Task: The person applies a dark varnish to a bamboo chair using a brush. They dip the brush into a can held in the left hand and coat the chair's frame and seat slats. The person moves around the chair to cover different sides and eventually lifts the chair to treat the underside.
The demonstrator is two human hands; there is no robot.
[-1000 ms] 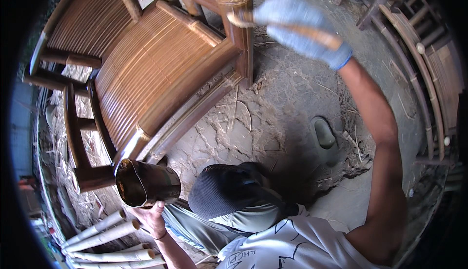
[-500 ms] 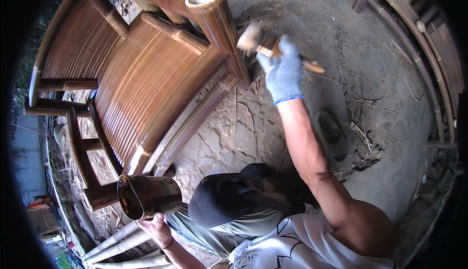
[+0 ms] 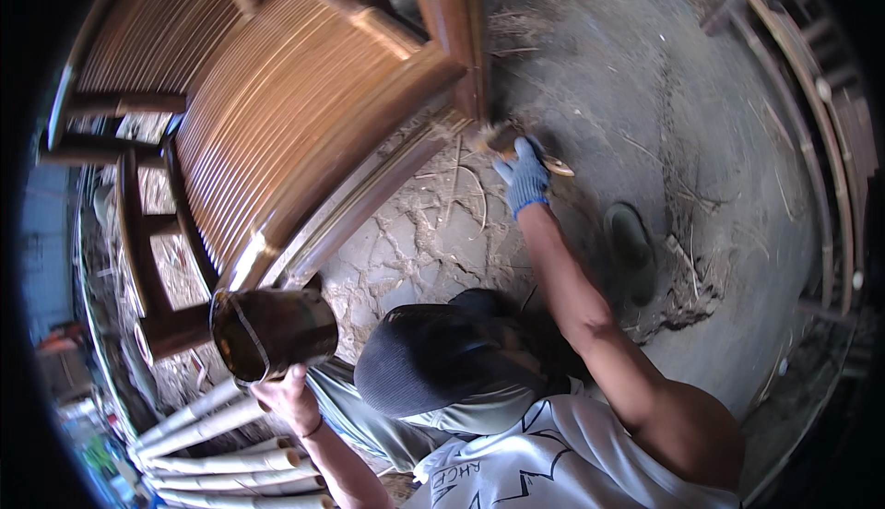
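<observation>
Clasping a brush [image 3: 505,138] just right of the bamboo chair [image 3: 295,85], the right grip [image 3: 525,177] hangs low; the left grip [image 3: 293,402] holds a tilted can [image 3: 300,326], near left, which could spill if tipped further.

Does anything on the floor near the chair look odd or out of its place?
Beside the right forearm, a single slipper-like shoe lies without visible mate, which looks odd; next to it, the floor looks broken and littered with debris.

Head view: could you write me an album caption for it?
A gloved right hand holds a brush near the leg of a bamboo chair; the left hand holds a can.
</observation>
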